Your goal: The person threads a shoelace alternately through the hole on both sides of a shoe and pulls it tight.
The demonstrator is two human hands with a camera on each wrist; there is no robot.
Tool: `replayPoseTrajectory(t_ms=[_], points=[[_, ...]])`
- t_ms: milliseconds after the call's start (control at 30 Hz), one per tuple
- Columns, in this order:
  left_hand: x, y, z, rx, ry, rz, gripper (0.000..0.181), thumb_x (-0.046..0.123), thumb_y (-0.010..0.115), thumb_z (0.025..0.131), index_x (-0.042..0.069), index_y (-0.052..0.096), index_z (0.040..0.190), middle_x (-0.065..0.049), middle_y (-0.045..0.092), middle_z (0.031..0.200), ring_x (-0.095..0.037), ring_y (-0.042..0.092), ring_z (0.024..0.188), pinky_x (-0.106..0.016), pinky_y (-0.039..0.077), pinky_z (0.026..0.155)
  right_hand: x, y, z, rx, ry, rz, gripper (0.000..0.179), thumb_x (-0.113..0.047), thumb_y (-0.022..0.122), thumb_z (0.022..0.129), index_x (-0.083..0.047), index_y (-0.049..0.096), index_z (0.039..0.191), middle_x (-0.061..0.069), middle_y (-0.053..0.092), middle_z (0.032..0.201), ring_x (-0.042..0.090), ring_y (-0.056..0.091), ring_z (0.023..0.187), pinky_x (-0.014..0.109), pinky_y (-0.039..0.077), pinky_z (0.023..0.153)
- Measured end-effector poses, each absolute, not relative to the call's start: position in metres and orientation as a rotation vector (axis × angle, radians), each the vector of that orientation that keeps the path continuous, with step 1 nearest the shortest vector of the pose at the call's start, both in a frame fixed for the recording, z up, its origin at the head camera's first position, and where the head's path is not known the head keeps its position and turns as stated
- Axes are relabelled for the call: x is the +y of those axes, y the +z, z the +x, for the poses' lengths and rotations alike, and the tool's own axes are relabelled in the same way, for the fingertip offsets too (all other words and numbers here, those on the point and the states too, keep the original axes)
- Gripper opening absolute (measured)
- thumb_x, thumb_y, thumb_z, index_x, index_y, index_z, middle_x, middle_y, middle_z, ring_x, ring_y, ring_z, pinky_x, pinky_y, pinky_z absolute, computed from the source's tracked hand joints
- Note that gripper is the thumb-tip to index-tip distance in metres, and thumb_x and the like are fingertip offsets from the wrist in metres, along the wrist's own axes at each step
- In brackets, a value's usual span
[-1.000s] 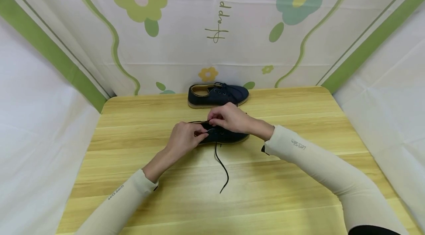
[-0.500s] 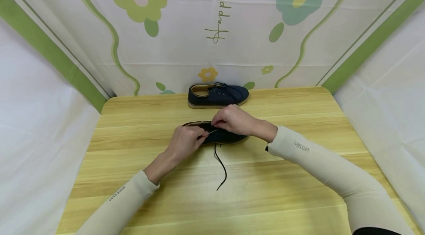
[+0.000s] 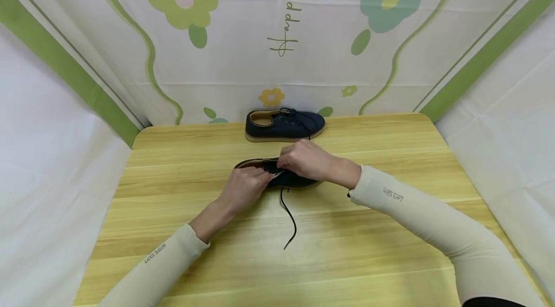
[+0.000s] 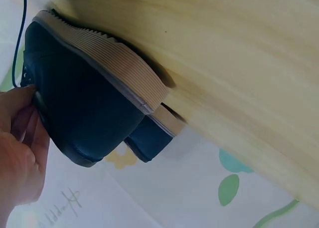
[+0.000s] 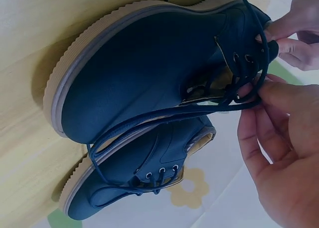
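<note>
A dark navy lace-up shoe (image 3: 299, 181) with a tan ribbed sole stands on the table under both hands. My left hand (image 3: 244, 186) pinches the edge of the shoe's near eyelet flap, thumb outside, as the left wrist view shows. Over the shoe's throat, my right hand (image 5: 286, 143) pinches the black shoelace (image 5: 199, 110) between thumb and fingers. One loop of the lace hangs across the toe side in the right wrist view. From the near side a loose lace end (image 3: 294, 222) trails onto the table. The tongue is partly hidden by the fingers.
Behind it, the matching shoe (image 3: 284, 125), laced, stands at the table's back edge against a flower-printed cloth (image 3: 243, 32). The wooden table (image 3: 347, 259) reaches toward the person. White cloth walls (image 3: 47, 153) rise on both sides.
Both hands have shifted slightly; my right hand moved a little right and down, away from the shoe's opening. More of the shoe's opening shows now. The trailing lace end swung slightly left.
</note>
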State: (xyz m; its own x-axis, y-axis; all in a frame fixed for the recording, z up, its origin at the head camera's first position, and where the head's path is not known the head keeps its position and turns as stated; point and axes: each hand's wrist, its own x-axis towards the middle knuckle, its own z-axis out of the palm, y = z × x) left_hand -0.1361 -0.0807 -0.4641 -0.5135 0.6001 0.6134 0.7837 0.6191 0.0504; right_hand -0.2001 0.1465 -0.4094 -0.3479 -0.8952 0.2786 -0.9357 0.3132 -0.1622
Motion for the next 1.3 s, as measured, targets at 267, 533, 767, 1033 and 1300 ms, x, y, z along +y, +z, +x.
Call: replayPoseTrajectory(t_ms=[267,533,767,1033,1300], points=[[-0.0799,-0.4647,-0.1358,-2.260,-0.331,-1.114,0.004,0.006,0.082,0.092,0.009,0.085,0.092,-0.003,0.080,0.087,-0.018,0.075,0.076,-0.031,0.061,0.067,0.1445,-0.4071,-0.1971,-2.373,0.354,1.732,0.010,-0.003,0.080,0.093,-0.013,0.083,0.092,-0.001,0.076,0.088,0.013,0.073,0.075,0.031,0.061,0.068],[-0.0795,-0.4673,-0.1366,-2.242,-0.308,-1.120,0.004,0.006,0.083,0.090,0.009,0.084,0.091,-0.003,0.080,0.087,-0.018,0.076,0.077,-0.031,0.061,0.069,0.1414,-0.4065,-0.1935,-2.349,0.272,1.763,0.013,-0.002,0.077,0.095,-0.013,0.081,0.089,-0.001,0.071,0.084,0.013,0.069,0.072,0.030,0.058,0.065],[-0.0796,-0.4702,-0.1389,-2.209,-0.395,-1.118,0.005,0.005,0.085,0.088,0.008,0.081,0.087,-0.002,0.078,0.082,-0.018,0.074,0.073,-0.032,0.060,0.065,0.1397,-0.4083,-0.1952,-2.316,0.226,1.814,0.017,-0.002,0.072,0.099,-0.013,0.080,0.089,-0.001,0.068,0.084,0.013,0.065,0.073,0.029,0.055,0.066],[-0.0829,-0.4698,-0.1385,-2.298,-0.610,-1.031,0.009,0.005,0.088,0.086,0.009,0.081,0.082,-0.001,0.076,0.075,-0.017,0.073,0.068,-0.032,0.059,0.061,0.1384,-0.4068,-0.1987,-2.356,0.298,1.846,0.015,-0.003,0.073,0.099,-0.012,0.079,0.089,-0.002,0.064,0.084,0.010,0.060,0.073,0.026,0.053,0.064],[-0.0835,-0.4664,-0.1372,-2.419,-0.772,-0.906,0.007,0.005,0.089,0.085,0.009,0.084,0.088,-0.002,0.081,0.085,-0.018,0.077,0.076,-0.034,0.061,0.064,0.1395,-0.4073,-0.2007,-2.490,0.459,1.849,0.010,-0.002,0.076,0.097,-0.010,0.082,0.098,0.001,0.072,0.093,0.013,0.071,0.084,0.025,0.058,0.076]])
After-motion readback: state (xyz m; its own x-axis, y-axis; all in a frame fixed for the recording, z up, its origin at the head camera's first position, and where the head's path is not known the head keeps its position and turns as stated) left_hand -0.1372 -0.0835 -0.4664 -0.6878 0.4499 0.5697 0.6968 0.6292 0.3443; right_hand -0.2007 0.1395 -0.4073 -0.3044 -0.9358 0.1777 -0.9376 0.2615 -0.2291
